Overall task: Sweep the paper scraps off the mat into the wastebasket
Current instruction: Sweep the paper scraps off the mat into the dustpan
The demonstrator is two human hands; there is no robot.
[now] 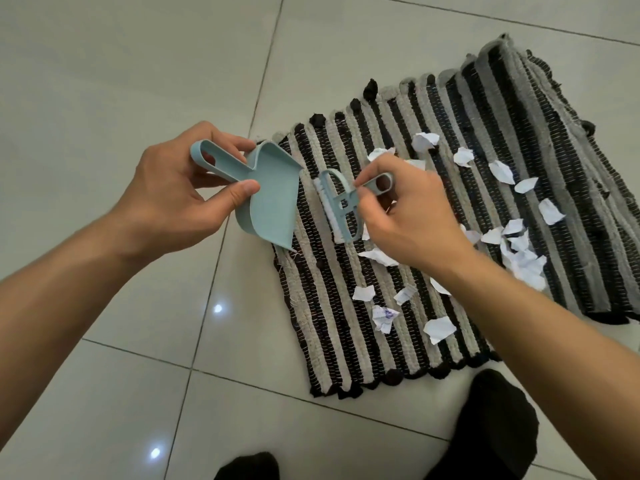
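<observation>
— Sweeping is only just being set up, it seems: a small pale-blue dustpan (273, 195) is held by its looped handle in the left hand (173, 199), thumb and fingers closed round the handle, its mouth tilted toward the near-left corner of the striped woven mat (346, 327).

— And the brush?

— A matching hand brush (341, 206) is pinched by its handle between the fingertips of the right hand (408, 216), white bristles turned toward the pan and set down near the mat's left edge. No scrap is seen between brush and pan.

— So how much is judged done?

— Very little, by the look of it. The dustpan is seen empty, and the paper scraps (523, 261) are scattered across the middle and right of the mat: a loose cluster at the right, single pieces toward the far side, and several more near the front edge. One is partly hidden under the right hand.

— What is left, then?

— Nearly all of it: the scraps are yet to be gathered into the pan and tipped out. The wastebasket is not shown anywhere in the view, only pale floor tiles (121, 81) around the mat.
</observation>
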